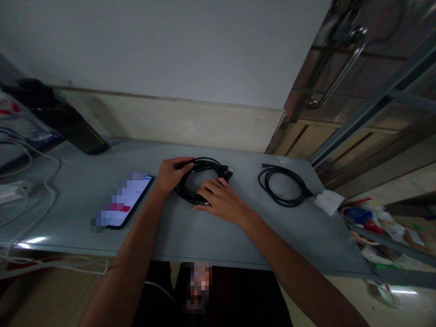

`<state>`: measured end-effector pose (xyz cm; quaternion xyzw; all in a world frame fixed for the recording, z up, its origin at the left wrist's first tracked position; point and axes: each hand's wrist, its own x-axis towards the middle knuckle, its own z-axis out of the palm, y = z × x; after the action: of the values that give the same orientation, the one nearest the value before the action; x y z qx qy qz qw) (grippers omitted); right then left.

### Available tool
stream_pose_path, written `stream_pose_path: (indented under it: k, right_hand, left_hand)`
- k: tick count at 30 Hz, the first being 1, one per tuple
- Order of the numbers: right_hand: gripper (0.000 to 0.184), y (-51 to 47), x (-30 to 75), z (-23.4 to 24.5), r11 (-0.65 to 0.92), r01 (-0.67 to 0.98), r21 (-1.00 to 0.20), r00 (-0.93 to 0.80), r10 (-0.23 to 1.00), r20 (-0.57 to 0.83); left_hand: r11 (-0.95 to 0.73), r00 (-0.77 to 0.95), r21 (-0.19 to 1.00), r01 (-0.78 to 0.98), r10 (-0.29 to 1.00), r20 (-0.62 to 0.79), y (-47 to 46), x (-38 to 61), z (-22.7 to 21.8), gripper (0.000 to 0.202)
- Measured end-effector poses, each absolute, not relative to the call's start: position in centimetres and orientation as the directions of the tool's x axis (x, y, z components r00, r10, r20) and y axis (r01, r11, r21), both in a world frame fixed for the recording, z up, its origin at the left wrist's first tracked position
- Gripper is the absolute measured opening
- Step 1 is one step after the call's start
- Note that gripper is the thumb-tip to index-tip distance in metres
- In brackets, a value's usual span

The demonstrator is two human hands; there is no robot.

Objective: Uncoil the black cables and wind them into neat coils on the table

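A coiled black cable (207,162) lies on the grey tabletop in front of me, with a rectangular connector (229,172) showing at its upper right. On the coil's left side, my left hand (173,175) is closed around the loops, thumb over them. My right hand (220,197) grips the lower right part of the coil with bent fingers, and a small metal tip shows beside its thumb. To the right sits a second, thinner black cable coil (283,203), untouched, its adapter end meeting a white charger block (329,201).
A lit phone (131,204) lies left of my left arm. A black bottle (73,120) stands at the back left, near white cords (51,190) and a white power strip (13,192). The wall borders the table's back; a metal frame (361,111) rises at right.
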<state>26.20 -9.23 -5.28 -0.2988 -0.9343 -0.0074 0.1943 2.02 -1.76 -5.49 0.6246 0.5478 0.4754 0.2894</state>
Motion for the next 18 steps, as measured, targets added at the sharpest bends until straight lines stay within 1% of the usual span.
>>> stream_pose_path:
  k: [4, 7, 9, 16, 18]
  right_hand:
    - [0.046, -9.06, 26.10, -5.38, 0.787, 0.614, -0.069, -0.719, 0.592, 0.364]
    - [0.046, -8.99, 25.90, -5.71, 0.781, 0.622, -0.052, -0.717, 0.595, 0.363]
    - [0.047, -9.00, 25.72, -5.90, 0.786, 0.615, -0.062, -0.723, 0.594, 0.352]
    - [0.042, -9.41, 25.80, -5.71, 0.780, 0.592, -0.200, -0.709, 0.623, 0.330]
    - [0.052, -9.40, 25.94, -5.73, 0.768, 0.584, -0.263, -0.680, 0.640, 0.358]
  left_hand:
    - [-0.280, -0.040, 0.854, 0.438, 0.943, 0.330, -1.53, 1.98, -5.80, 0.050]
    - [-0.303, -0.026, 0.825, 0.476, 0.934, 0.357, -1.46, 2.03, -5.98, 0.048]
    - [-0.312, -0.019, 0.813, 0.492, 0.929, 0.368, -1.48, 2.07, -6.00, 0.046]
    - [-0.312, -0.030, 0.817, 0.484, 0.928, 0.372, -1.55, 2.36, -5.98, 0.043]
    - [-0.310, -0.038, 0.820, 0.482, 0.927, 0.373, -1.50, 2.41, -6.04, 0.042]
